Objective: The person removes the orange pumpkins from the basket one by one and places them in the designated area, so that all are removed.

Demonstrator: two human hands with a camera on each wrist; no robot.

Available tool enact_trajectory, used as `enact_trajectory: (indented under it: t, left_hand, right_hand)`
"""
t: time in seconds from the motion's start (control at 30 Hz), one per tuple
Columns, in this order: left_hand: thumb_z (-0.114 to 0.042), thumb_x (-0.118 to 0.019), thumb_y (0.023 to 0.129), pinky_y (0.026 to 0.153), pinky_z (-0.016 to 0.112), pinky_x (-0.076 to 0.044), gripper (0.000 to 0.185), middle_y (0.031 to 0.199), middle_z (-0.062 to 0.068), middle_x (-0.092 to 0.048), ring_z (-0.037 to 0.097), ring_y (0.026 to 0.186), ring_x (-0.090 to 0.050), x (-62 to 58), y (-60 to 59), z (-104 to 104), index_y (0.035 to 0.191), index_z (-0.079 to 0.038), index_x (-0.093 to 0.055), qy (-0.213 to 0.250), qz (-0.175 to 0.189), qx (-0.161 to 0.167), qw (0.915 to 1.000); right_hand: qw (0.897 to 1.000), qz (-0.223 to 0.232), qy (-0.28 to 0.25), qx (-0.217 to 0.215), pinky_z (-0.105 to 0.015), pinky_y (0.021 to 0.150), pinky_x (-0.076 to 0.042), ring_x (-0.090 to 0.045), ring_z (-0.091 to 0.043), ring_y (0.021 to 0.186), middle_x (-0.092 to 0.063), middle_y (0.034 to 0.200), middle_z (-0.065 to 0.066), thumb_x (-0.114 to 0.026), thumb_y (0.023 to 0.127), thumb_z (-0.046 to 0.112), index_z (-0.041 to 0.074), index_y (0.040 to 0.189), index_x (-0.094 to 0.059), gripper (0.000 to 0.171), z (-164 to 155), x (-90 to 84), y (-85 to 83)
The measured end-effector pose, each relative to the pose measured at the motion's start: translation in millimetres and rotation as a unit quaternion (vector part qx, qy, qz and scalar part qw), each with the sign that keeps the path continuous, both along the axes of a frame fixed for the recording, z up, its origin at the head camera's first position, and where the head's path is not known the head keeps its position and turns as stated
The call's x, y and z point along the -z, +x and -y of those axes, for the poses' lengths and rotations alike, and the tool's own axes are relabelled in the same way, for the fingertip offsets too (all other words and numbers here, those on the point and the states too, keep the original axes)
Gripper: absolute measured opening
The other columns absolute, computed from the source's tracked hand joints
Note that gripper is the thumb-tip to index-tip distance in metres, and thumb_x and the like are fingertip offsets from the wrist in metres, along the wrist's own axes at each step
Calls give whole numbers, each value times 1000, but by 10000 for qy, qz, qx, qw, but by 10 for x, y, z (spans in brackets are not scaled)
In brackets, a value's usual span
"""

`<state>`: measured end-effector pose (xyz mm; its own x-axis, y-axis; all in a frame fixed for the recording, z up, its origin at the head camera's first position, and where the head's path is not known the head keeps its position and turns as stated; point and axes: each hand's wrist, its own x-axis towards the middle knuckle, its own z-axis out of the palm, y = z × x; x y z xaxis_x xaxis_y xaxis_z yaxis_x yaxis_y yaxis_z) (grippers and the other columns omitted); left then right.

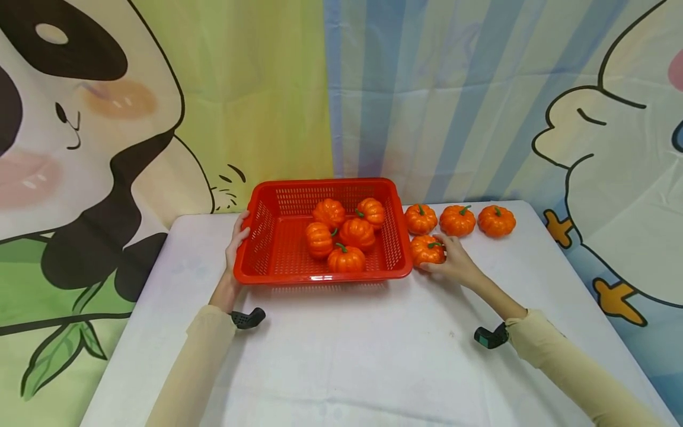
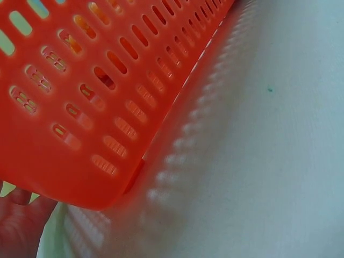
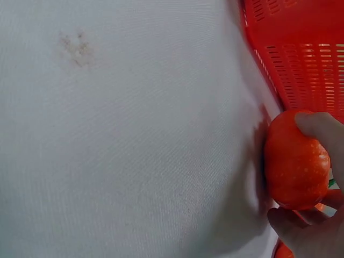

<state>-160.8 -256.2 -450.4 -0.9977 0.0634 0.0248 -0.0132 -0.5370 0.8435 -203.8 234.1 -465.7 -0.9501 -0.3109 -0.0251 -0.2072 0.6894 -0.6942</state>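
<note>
Now, right fingers (image 3: 317, 126): curled round a pumpkin (image 1: 427, 249), thumb under it in the wrist view, gripping it.
Right hand (image 1: 453, 264): on the table (image 1: 341, 356), just beside the basket's right wall.
Held pumpkin: on the cloth, touching or nearly touching the basket (image 1: 320, 276); green stem up.
Left fingers (image 1: 242, 228): wrapped over the basket's left rim near the far corner, thumb on the outside wall.
Left hand (image 1: 235, 249): grips the basket's left edge; only a bit of palm visible in the left wrist view.
Basket: red, slotted walls, middle of the table, near the back.
Inside the basket: five orange pumpkins (image 1: 344, 234), bunched towards the right half.
Row of pumpkins (image 1: 459, 220): three, side by side, right of the basket, beyond the right hand.
Sleeves: pale cream, both forearms on the table.
Backdrop (image 1: 341, 89): cartoon cloth, panda on the left.
</note>
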Motion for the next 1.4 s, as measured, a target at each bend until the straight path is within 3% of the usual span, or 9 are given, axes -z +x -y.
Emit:
enact_trajectory:
  t: [0.1,0.27,0.37,0.57,0.7,0.9,1.17,1.4]
  left_hand:
    - [-19,-21,105,87,21,-53,52,157,3,-19,15,118,-44,-6,-8,4,155,-29,-9,-60,4,-30,10000]
    - [-19,-21,105,87,21,-53,52,158,4,-16,15,118,-43,-25,-20,-3,155,-29,-9,19,15,-27,10000]
    - [-19,-21,104,87,21,-53,52,159,4,-15,15,116,-44,-35,-28,-14,154,-29,-10,62,33,-44,10000]
    - [-16,-18,104,87,22,-52,53,158,5,-14,15,116,-42,-34,-36,-29,154,-28,-10,194,-38,14,9998]
    - [-16,-18,104,87,22,-52,52,157,4,-16,16,118,-41,-17,-40,-19,154,-28,-10,201,-78,18,9998]
    - [-16,-19,104,87,22,-53,53,157,4,-15,17,118,-41,-35,-27,-23,154,-28,-10,264,4,28,9996]
    - [-15,-19,103,87,22,-52,53,158,4,-14,18,121,-39,-53,-7,-31,154,-28,-10,244,93,-28,9997]
    - [-16,-19,103,88,22,-52,53,158,3,-15,18,122,-38,-44,-4,-23,154,-29,-11,235,111,-52,9996]
  right_hand:
    - [9999,15,-23,-135,-66,104,-37,-38,-48,127,-33,139,-34,-79,79,23,-3,145,-29,87,1,2,-7]
    - [9993,99,131,-345,-69,107,-28,-23,-51,141,-15,155,-32,-79,78,28,-4,153,-6,109,10,-71,4]
    - [9991,56,311,-300,-71,107,-26,-20,-50,142,-14,157,-31,-77,80,31,-2,154,-2,110,1,-181,40]
    - [9991,-255,277,-183,-68,104,-34,-27,-48,139,-23,154,-30,-70,85,22,-1,154,-9,94,-33,-415,184]
    - [9984,-481,-91,-278,-61,100,-43,-38,-46,133,-30,151,-28,-68,88,13,-1,153,-17,84,-13,-529,279]
    - [9949,-479,-699,-552,-58,95,-48,-47,-46,129,-37,150,-25,-65,91,9,2,151,-26,73,143,-728,455]
    - [9887,-224,-999,-1098,-43,89,-56,-59,-39,119,-47,144,-19,-66,91,12,7,150,-33,67,387,-806,642]
    - [9857,-324,-1083,-1253,-44,94,-52,-55,-37,123,-47,143,-21,-66,90,8,0,145,-40,61,518,-874,755]
